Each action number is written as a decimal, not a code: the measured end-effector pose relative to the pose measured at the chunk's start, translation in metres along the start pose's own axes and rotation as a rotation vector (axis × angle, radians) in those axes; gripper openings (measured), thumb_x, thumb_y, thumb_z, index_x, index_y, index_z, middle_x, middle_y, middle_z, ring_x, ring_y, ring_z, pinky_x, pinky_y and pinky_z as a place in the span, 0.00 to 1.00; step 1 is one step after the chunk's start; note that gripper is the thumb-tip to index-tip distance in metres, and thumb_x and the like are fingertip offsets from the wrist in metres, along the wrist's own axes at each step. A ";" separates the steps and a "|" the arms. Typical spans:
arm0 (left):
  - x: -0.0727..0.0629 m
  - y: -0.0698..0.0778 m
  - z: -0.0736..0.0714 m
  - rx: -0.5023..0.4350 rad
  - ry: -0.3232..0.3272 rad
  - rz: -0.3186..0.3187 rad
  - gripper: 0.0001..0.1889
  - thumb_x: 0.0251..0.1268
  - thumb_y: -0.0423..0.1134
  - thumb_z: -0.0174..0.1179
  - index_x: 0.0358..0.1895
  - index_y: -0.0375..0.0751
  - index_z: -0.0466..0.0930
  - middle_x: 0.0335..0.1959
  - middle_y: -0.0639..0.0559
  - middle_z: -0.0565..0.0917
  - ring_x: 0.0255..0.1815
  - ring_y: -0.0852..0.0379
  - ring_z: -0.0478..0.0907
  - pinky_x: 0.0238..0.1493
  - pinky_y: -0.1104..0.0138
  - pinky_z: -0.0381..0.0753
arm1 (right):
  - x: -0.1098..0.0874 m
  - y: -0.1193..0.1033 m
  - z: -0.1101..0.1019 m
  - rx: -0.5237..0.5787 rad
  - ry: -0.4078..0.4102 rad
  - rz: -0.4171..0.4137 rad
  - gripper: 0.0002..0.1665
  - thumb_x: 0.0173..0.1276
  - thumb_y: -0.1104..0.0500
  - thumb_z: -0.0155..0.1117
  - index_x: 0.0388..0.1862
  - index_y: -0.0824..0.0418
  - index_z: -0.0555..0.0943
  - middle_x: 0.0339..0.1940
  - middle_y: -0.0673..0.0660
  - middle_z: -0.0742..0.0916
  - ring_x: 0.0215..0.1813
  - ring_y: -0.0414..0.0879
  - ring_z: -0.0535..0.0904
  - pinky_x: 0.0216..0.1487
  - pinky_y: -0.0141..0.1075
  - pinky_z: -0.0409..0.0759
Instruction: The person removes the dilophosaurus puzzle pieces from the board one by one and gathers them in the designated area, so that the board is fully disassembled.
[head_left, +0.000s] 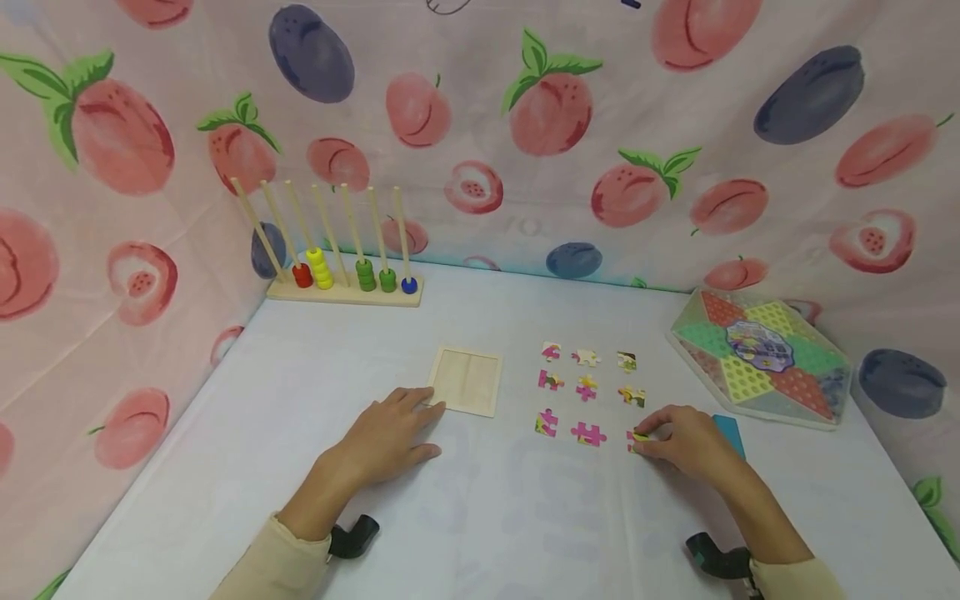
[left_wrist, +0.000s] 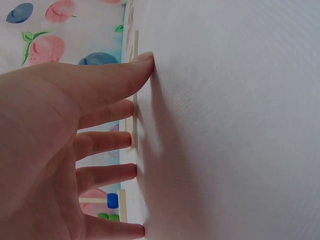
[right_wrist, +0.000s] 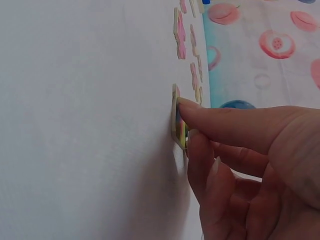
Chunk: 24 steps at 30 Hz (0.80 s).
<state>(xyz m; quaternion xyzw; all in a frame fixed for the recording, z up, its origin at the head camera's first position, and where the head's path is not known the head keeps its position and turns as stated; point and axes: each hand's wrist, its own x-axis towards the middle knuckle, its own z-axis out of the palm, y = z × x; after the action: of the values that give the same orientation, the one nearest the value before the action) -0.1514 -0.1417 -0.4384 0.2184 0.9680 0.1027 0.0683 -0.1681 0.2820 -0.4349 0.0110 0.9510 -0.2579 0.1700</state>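
Observation:
My right hand (head_left: 686, 442) pinches a pink and yellow jigsaw piece (right_wrist: 176, 120) between thumb and fingers at the front right corner of the spread pieces; in the right wrist view it lies at or just over the cloth. Several other jigsaw pieces, among them a pink one (head_left: 588, 434) and a pink and green one (head_left: 547, 422), lie apart in rows to its left. A square wooden puzzle frame (head_left: 466, 382) lies left of the pieces. With fingers spread, my left hand (head_left: 390, 437) rests on the table, fingertips touching the frame's left edge.
A wooden bead rack (head_left: 345, 292) with upright pegs stands at the back left. At the right lies a patterned hexagonal box (head_left: 761, 354). A blue flat thing (head_left: 729, 435) sits partly behind my right hand. Fruit-print cloth (head_left: 465, 108) hangs behind the white table (head_left: 487, 517).

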 end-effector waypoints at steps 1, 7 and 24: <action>0.000 0.000 0.000 0.003 0.000 0.000 0.32 0.65 0.53 0.69 0.70 0.47 0.76 0.75 0.44 0.73 0.73 0.42 0.71 0.64 0.38 0.78 | 0.000 0.000 0.000 -0.001 0.000 0.002 0.20 0.62 0.52 0.77 0.48 0.62 0.87 0.42 0.59 0.87 0.40 0.49 0.73 0.31 0.35 0.72; 0.001 -0.001 0.000 0.009 -0.004 -0.002 0.33 0.65 0.54 0.69 0.71 0.47 0.76 0.75 0.44 0.73 0.74 0.42 0.71 0.65 0.40 0.79 | 0.001 0.001 0.000 -0.014 0.003 -0.006 0.20 0.62 0.51 0.76 0.48 0.62 0.87 0.45 0.60 0.88 0.43 0.50 0.73 0.34 0.36 0.70; 0.006 -0.013 -0.024 -0.035 -0.012 0.048 0.37 0.67 0.55 0.66 0.77 0.54 0.66 0.82 0.47 0.64 0.77 0.41 0.70 0.71 0.37 0.70 | -0.011 -0.001 -0.017 0.024 0.125 -0.088 0.24 0.69 0.40 0.68 0.52 0.57 0.83 0.49 0.59 0.88 0.35 0.45 0.79 0.32 0.34 0.77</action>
<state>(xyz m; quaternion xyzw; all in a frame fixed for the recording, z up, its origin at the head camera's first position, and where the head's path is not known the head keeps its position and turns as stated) -0.1660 -0.1547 -0.4184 0.2408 0.9602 0.1197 0.0755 -0.1628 0.2901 -0.4173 -0.0125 0.9562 -0.2754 0.0987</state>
